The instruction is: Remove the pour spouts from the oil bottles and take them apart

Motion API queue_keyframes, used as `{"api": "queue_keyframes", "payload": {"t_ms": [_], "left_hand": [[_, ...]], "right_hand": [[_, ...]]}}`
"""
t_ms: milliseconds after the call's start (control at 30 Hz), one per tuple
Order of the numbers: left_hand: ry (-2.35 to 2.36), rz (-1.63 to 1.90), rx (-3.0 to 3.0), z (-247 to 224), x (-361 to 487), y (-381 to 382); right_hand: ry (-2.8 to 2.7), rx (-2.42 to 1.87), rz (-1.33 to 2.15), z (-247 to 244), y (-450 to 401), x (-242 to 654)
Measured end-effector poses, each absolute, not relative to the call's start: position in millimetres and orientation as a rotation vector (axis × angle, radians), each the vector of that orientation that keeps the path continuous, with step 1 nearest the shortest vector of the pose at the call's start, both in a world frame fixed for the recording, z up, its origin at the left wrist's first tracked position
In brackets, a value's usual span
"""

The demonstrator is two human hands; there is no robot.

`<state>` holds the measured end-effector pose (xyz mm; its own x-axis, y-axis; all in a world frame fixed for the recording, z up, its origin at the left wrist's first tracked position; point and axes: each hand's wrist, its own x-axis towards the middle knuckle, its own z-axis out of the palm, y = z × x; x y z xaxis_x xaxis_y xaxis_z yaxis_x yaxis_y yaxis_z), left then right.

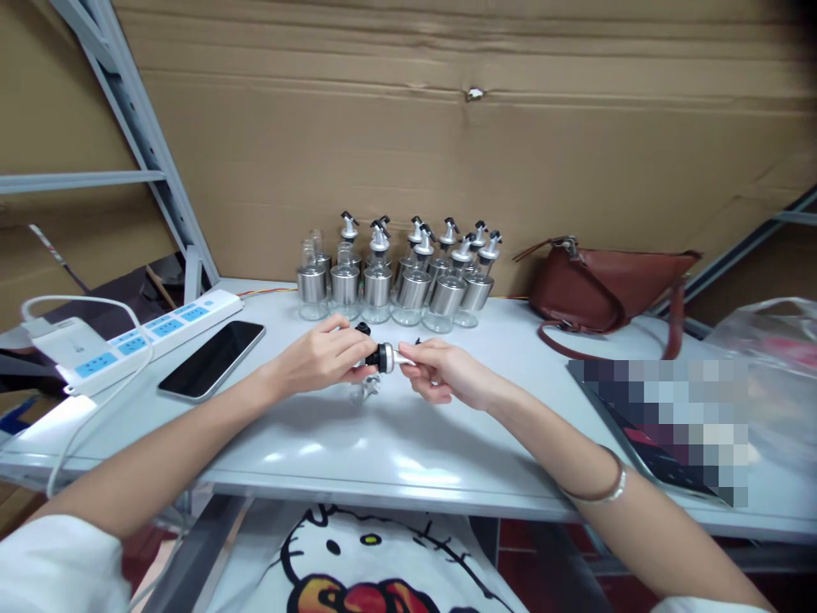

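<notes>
Between my hands, above the grey-white shelf top, is a black and silver pourer spout (pixel 385 358). The fingers of my left hand (pixel 327 356) close round its black end, while my right hand (pixel 447 371) pinches the silver end. Just below the spout lie small silver and clear parts (pixel 366 388), partly hidden by my left hand. Behind my hands stand several glass bottles with steel sleeves (pixel 377 287); most carry silver and black spouts, and those at the left are without spouts.
At the left are a phone (pixel 213 359) and a white power strip (pixel 167 328) with a charger (pixel 71 342) and cable. To the right, a brown leather bag (pixel 593 285), a dark flat item (pixel 657 447) and a clear plastic bag (pixel 775 375). Cardboard (pixel 396 145) stands behind.
</notes>
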<state>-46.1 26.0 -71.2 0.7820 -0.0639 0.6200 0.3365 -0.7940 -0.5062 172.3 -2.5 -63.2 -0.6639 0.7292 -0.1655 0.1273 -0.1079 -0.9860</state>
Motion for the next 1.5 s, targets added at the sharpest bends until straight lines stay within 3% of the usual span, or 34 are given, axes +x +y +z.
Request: {"api": "queue_keyframes", "payload": {"t_ms": [233,433,767,1500], "left_hand": [[-0.243,-0.918,-2.405,-69,-52,28],[-0.836,-1.075,-2.322,-73,-66,46],[-1.426,-0.48,-2.508,-91,-79,70],[-1.386,-0.93,-2.893,-121,-72,85]], "right_hand": [[-1.581,-0.843,2.093,-68,1,180],[-1.5,-0.934,1.556,-59,4,187],[-1.647,-1.097,1.188,-63,1,180],[-1.572,-0.955,1.142,-61,1,180]]}}
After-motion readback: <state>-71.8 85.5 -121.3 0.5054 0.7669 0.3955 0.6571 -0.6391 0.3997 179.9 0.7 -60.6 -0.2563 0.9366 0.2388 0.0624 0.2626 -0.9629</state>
